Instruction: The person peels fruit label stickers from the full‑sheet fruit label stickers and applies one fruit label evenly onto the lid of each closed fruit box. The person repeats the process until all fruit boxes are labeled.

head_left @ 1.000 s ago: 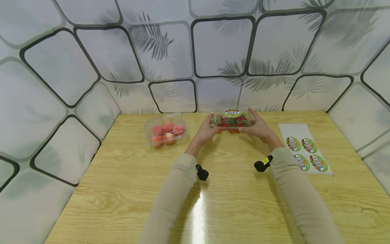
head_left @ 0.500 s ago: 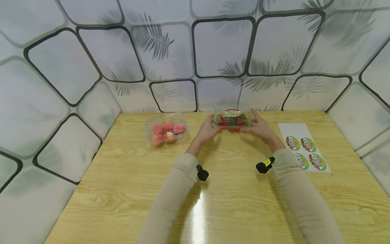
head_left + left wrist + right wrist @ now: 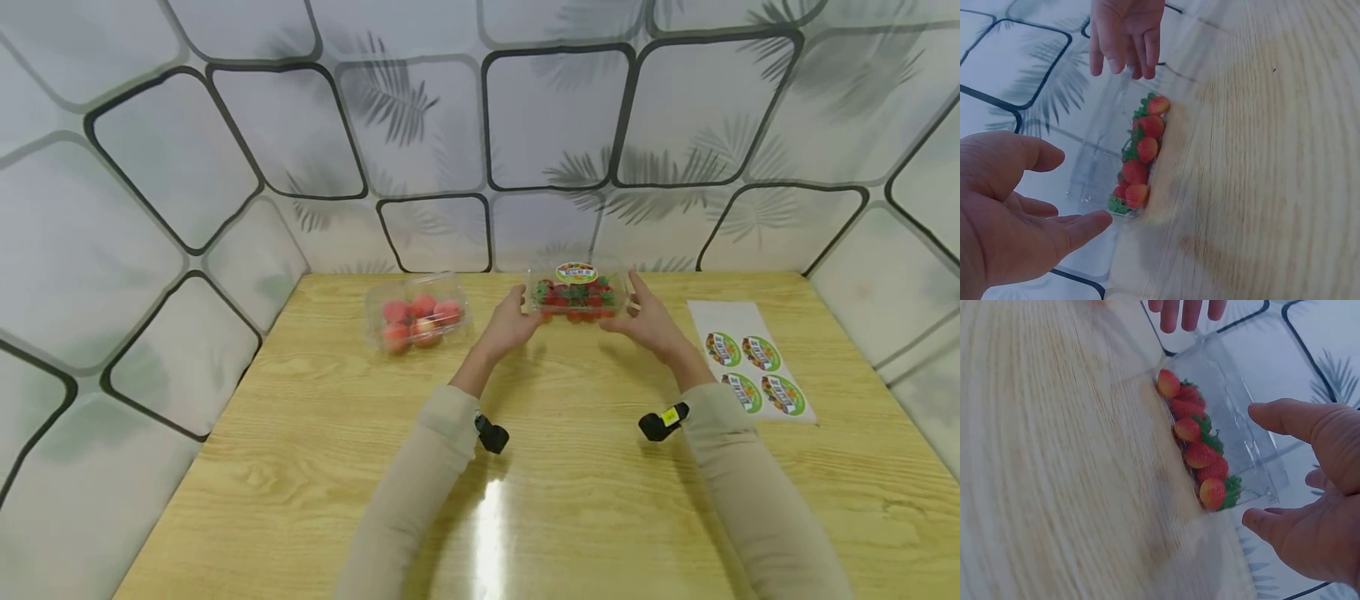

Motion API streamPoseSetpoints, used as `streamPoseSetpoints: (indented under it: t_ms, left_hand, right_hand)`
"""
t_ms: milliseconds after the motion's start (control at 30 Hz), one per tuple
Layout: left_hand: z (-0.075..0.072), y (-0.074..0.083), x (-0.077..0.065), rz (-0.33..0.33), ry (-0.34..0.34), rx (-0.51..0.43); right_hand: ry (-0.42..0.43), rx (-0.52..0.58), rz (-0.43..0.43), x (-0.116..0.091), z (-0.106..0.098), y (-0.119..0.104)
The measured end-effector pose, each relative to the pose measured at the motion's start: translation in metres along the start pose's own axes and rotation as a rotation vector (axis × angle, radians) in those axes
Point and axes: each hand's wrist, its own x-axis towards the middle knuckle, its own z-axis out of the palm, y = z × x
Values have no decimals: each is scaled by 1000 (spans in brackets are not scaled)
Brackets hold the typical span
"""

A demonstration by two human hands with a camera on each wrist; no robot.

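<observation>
A clear plastic clamshell of strawberries (image 3: 576,300) sits on the wooden table close to the back wall, with an oval fruit sticker (image 3: 577,272) on its lid. My left hand (image 3: 512,322) is at its left end, thumb and fingers spread. In the left wrist view, that hand (image 3: 1029,219) shows a gap from the box. My right hand (image 3: 649,321) is at the right end, fingers apart. The right wrist view shows this hand (image 3: 1316,481) beside the strawberries (image 3: 1200,453) with nothing in its grasp.
Left of the hands stands another clear clamshell (image 3: 455,289) with several peaches (image 3: 424,332). On the right lies a white sheet (image 3: 720,315) of oval stickers (image 3: 762,353). A patterned wall (image 3: 555,125) borders the table (image 3: 570,500) at the back and sides.
Both hands have let go of the strawberry clamshell, which rests on the table. The right hand has drawn slightly to the right. The head view has shifted a little.
</observation>
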Motion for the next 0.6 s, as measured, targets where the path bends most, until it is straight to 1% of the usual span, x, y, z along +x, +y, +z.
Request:
streamPoseSetpoints:
  t_ms: [167,333,500,600]
  left_hand:
    - [-3,1,-15,10,-17,-44]
    - [-6,-2,-31,36,-19,-46]
    - [-10,-5,-52,50,-16,-69]
    - [-11,-6,-64,54,-15,-59]
  right_hand:
    - [14,8,-4,-11,5,-2]
    - [30,-9,-9,-25,13,-5]
    - [27,-12,-52,-41,21,-11]
    - [19,-6,-86,-51,26,-16]
